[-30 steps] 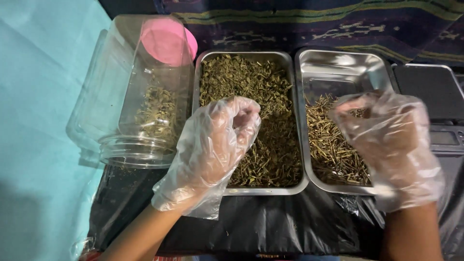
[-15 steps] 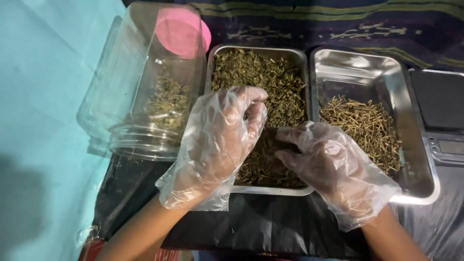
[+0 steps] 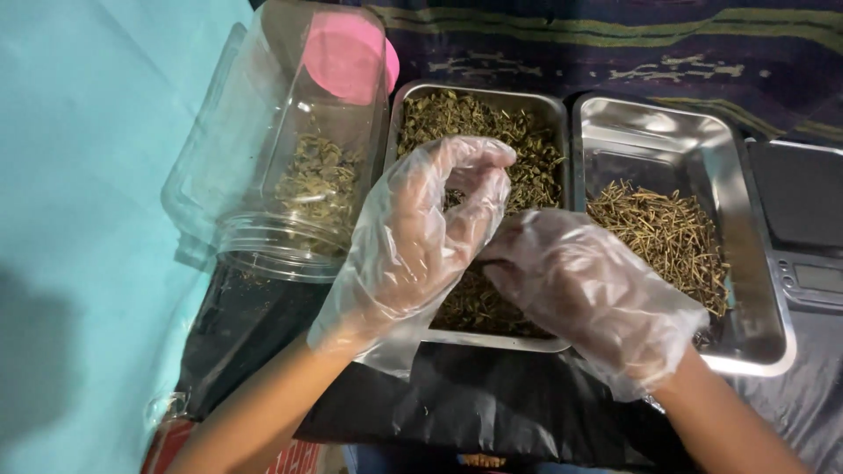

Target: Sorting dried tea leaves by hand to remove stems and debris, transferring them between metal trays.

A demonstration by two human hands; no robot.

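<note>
- Nearest, spread under everything: black plastic sheet [image 3: 492, 404], with turquoise cloth [image 3: 79, 219] off to the left.
- Left hand [image 3: 413, 241] in a clear loose glove, hovering over the left tray [image 3: 479, 92]; fingers curled round toward the thumb in a loose ring, whether anything is pinched there cannot be told.
- Right hand [image 3: 588, 294], gloved likewise, just beside the left one over the same tray's near end; fingers bent and drawn together, tips pointing left, contents hidden.
- Dried green herb bits [image 3: 483, 132] filling the left tray.
- Right tray [image 3: 746, 228] alongside, holding a heap of thin brownish stems [image 3: 663, 233] in its nearer half.
- Clear plastic jar [image 3: 281, 158] lying on its side left of the trays, some dried leaves inside, pink lid [image 3: 349, 54] at its far end.
- Dark scale [image 3: 803, 219] at the right edge.
</note>
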